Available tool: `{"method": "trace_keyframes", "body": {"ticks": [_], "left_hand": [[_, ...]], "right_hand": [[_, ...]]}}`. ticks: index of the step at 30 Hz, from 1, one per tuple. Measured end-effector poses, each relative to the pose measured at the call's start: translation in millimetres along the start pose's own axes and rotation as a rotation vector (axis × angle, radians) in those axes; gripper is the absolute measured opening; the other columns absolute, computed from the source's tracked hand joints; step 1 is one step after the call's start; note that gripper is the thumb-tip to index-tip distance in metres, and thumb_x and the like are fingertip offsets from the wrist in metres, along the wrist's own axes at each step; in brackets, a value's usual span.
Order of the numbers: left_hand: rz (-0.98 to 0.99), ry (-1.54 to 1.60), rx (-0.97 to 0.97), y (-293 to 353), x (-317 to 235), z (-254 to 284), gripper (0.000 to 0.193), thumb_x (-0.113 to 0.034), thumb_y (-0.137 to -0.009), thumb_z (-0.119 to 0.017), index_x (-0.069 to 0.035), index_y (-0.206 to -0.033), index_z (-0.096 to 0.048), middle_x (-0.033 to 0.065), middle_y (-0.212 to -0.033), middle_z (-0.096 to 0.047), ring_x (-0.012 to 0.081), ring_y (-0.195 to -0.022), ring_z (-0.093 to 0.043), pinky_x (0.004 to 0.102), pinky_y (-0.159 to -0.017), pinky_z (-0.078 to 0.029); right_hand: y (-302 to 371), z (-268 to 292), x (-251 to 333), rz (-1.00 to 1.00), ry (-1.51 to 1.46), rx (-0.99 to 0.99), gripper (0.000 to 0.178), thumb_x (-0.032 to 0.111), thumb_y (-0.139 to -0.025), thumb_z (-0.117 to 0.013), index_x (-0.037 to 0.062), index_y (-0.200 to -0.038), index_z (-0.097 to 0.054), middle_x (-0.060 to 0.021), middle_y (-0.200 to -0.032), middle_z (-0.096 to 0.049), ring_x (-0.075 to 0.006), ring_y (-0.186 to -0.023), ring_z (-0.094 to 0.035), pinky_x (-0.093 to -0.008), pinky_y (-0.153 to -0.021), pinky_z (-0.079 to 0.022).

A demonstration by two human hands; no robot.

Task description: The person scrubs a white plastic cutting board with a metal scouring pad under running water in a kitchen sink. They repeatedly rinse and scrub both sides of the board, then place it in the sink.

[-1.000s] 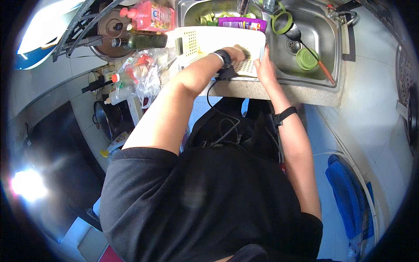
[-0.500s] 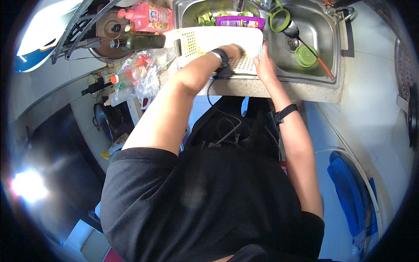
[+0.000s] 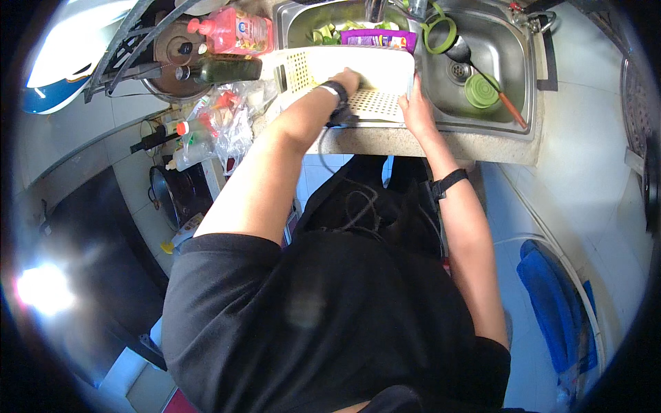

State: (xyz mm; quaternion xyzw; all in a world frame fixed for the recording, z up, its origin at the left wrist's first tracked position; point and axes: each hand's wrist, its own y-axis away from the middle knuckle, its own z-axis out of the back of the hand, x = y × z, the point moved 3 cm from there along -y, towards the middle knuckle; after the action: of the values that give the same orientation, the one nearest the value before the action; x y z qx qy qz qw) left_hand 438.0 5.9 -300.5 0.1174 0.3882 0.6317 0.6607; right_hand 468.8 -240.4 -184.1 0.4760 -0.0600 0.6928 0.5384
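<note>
A white perforated plastic basket (image 3: 382, 103) rests across the front edge of the left sink basin, tilted so that its inside faces me. My right hand (image 3: 418, 113) grips its right end, thumb toward the inside and fingers behind the wall. Inside the basket, my left hand (image 3: 348, 80) is closed and pressed to the bright inner surface. Glare and the hand itself hide what its fingers hold, if anything. Just behind the basket lies a purple packet (image 3: 379, 39), with pale green vegetable pieces (image 3: 329, 33) in the basin beside it.
The right basin (image 3: 506, 58) holds a black ladle with an orange-brown handle (image 3: 509, 107) and a green round lid (image 3: 482, 91). A green ring (image 3: 441, 34) is at the divider. To the left stand a pink soap bottle (image 3: 237, 31), a dark glass bottle (image 3: 227, 69) and plastic bags (image 3: 234, 127).
My left hand has slid leftward inside the basket. A dark patch by its fingers no longer shows. My right hand keeps its grip, and the basket has shifted very slightly.
</note>
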Motion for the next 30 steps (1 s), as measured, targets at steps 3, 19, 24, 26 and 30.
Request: {"method": "trace_keyframes", "body": {"ticks": [3, 19, 24, 26, 30], "left_hand": [[-0.156, 0.12, -0.183, -49, -83, -11, 0.025, -0.008, -0.081, -0.063, 0.001, -0.104, -0.07, 0.0291, -0.104, -0.069, 0.042, -0.106, -0.066, 0.0472, -0.094, -0.052], [0.444, 0.411, -0.84, -24, -53, 18, 0.045, -0.02, -0.085, -0.068, 0.003, -0.12, -0.054, 0.0346, -0.116, -0.057, 0.0479, -0.092, -0.067, 0.0542, -0.083, -0.056], [-0.088, -0.106, -0.407, -10, -106, 10, 0.034, -0.012, -0.088, -0.054, 0.003, -0.118, -0.062, 0.027, -0.119, -0.061, 0.0351, -0.098, -0.068, 0.0461, -0.084, -0.055], [-0.022, -0.154, 0.204, 1, -96, -1, 0.059, -0.005, -0.079, -0.061, 0.006, -0.136, -0.051, 0.0289, -0.148, -0.035, 0.0446, -0.131, -0.049, 0.0432, -0.109, -0.044], [-0.188, -0.035, -0.032, -4, -101, 19, 0.066, -0.006, -0.081, -0.056, 0.005, -0.145, -0.041, 0.0299, -0.149, -0.034, 0.0433, -0.145, -0.03, 0.0429, -0.121, -0.029]], "right_hand": [[1, 1, 1, -0.011, 0.046, 0.005, 0.08, 0.021, -0.094, -0.057, 0.016, -0.159, -0.011, -0.0295, -0.09, -0.068, -0.0473, -0.084, -0.068, -0.0532, -0.075, -0.053], [3, -5, -8, -0.035, -0.03, 0.028, 0.079, 0.019, -0.095, -0.056, 0.0182, -0.159, -0.01, -0.0316, -0.101, -0.068, -0.0491, -0.094, -0.066, -0.0547, -0.083, -0.052], [3, -3, -6, 0.006, -0.064, 0.007, 0.08, 0.02, -0.095, -0.053, 0.0182, -0.16, -0.006, -0.0273, -0.098, -0.07, -0.0466, -0.089, -0.067, -0.0537, -0.082, -0.052], [2, -3, -6, -0.027, -0.002, 0.034, 0.081, 0.021, -0.094, -0.054, 0.0186, -0.16, -0.005, -0.0262, -0.099, -0.07, -0.0463, -0.09, -0.067, -0.0534, -0.083, -0.052], [3, -2, -4, -0.002, -0.126, 0.026, 0.081, 0.017, -0.093, -0.056, 0.0193, -0.16, -0.011, -0.0305, -0.105, -0.066, -0.0477, -0.094, -0.067, -0.0524, -0.084, -0.052]]}}
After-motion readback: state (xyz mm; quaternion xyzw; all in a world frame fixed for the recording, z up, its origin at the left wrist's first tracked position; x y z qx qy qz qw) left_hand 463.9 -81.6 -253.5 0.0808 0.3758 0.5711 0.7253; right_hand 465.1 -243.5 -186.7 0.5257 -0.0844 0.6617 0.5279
